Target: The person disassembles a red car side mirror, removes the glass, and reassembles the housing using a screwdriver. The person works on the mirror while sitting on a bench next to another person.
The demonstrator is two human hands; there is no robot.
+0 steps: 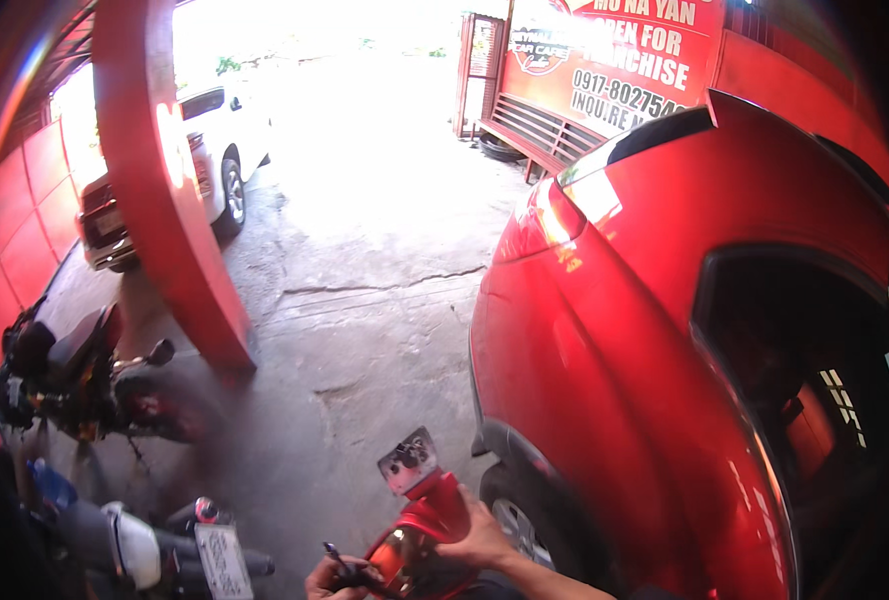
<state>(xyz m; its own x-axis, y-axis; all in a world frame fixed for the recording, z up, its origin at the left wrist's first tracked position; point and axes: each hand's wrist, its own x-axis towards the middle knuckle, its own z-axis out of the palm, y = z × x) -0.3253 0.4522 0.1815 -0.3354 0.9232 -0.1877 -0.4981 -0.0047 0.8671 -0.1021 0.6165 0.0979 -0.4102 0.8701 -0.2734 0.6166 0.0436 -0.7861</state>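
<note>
At the bottom edge, my left hand [337,580] is closed around a short dark rod-like thing [334,553]; its exact kind does not show. To its right, my right hand [480,537] grips the side of a glossy red vehicle part [443,507]. This part carries an amber, lamp-like surface [402,558] and a grey, dark-spotted plate [409,461] at its far end. Its lower portion is cut off by the frame.
A red car [605,330] stands close on the right, its rear wheel [515,525] near my right forearm. Motorcycles [80,370] are parked at left beside a red pillar [155,190]. A white car [215,150] and a bench [545,135] stand farther off on concrete [365,340].
</note>
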